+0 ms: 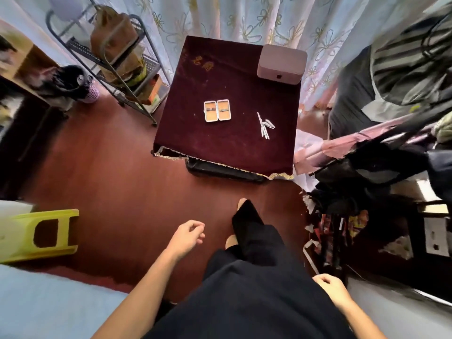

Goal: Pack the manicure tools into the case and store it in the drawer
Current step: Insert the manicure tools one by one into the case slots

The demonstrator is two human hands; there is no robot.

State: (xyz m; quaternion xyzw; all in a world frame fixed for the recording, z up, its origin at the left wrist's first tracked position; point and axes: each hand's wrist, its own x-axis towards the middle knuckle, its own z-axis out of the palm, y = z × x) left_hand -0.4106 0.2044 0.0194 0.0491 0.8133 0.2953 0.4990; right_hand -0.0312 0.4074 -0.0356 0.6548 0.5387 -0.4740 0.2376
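Note:
A small white manicure case lies open on a low table draped in dark red cloth, its two tan halves facing up. To its right, several loose metal manicure tools lie in a small heap on the cloth. A pale pink box with a small drawer front stands at the table's far right corner. My left hand hangs well short of the table with its fingers loosely curled and holds nothing. My right hand hangs beside my dark trousers, loosely closed, nothing visible in it.
A metal rack with bags stands left of the table beside a black bin. A yellow stool lies on the floor at left. Dark clothes and bags pile up at right. Flowered curtains hang behind.

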